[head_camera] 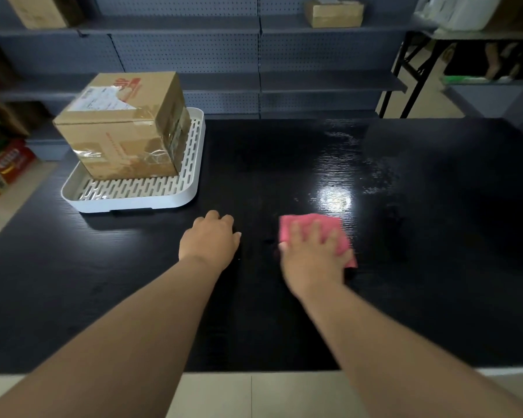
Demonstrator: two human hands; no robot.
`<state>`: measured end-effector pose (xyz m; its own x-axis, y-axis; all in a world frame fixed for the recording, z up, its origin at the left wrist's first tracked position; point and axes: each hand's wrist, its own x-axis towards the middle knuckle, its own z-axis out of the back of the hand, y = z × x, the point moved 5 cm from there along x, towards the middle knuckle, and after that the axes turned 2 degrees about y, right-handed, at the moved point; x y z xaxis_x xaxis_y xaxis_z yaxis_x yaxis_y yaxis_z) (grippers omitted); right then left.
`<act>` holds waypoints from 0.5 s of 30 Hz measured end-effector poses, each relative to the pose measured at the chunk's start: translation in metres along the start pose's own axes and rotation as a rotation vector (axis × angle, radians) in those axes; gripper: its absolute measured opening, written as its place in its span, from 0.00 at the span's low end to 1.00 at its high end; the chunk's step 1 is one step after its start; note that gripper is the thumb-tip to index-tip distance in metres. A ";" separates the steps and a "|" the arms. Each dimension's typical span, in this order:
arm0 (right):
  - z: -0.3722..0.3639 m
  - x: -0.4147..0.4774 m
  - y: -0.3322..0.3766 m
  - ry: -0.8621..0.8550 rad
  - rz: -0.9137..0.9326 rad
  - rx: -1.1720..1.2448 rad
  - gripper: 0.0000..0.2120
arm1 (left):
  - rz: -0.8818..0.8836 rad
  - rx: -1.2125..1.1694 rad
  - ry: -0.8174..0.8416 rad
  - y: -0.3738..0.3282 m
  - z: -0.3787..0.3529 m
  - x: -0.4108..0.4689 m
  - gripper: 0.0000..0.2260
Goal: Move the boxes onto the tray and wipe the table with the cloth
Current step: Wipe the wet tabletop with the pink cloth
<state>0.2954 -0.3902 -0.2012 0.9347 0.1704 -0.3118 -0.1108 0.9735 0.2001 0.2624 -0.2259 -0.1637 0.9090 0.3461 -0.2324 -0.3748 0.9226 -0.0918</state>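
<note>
Right hand (310,254) fingers (316,233) flat atop pink cloth (329,227).

Both forearms are bare, with no sleeves, rings or watch.

boxes on tray (124,128): 1 | trays (133,200): 1 | cloths (314,233): 1 | hands (210,239): 2

At lower centre, the right hand (310,254) presses flat on the pink cloth (329,233) on the black tabletop (435,267). The left hand (209,241) rests beside it. At upper left, a cardboard box (124,125) stands in the white tray (133,194).
</note>
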 end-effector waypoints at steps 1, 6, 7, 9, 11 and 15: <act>-0.007 -0.008 0.015 0.022 0.097 -0.050 0.26 | 0.000 -0.004 -0.005 -0.003 0.000 0.003 0.19; 0.010 0.017 -0.030 0.003 0.082 -0.115 0.27 | -0.029 -0.001 -0.031 -0.010 0.000 0.017 0.21; 0.020 0.030 -0.051 -0.005 -0.020 -0.071 0.27 | -0.033 0.001 -0.023 -0.009 -0.002 0.019 0.21; 0.037 0.046 -0.081 0.003 -0.217 0.012 0.26 | -0.024 -0.028 0.027 -0.005 -0.007 0.024 0.23; 0.038 0.049 -0.078 0.004 -0.303 0.034 0.26 | 0.006 -0.100 0.077 -0.001 -0.010 0.028 0.24; 0.007 0.015 -0.004 -0.003 -0.058 -0.025 0.26 | 0.026 -0.125 0.055 0.001 -0.008 0.035 0.23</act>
<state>0.3122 -0.3932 -0.1999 0.9407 0.1136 -0.3196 -0.0649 0.9852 0.1589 0.2924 -0.2144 -0.1791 0.8886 0.3567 -0.2886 -0.4210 0.8838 -0.2039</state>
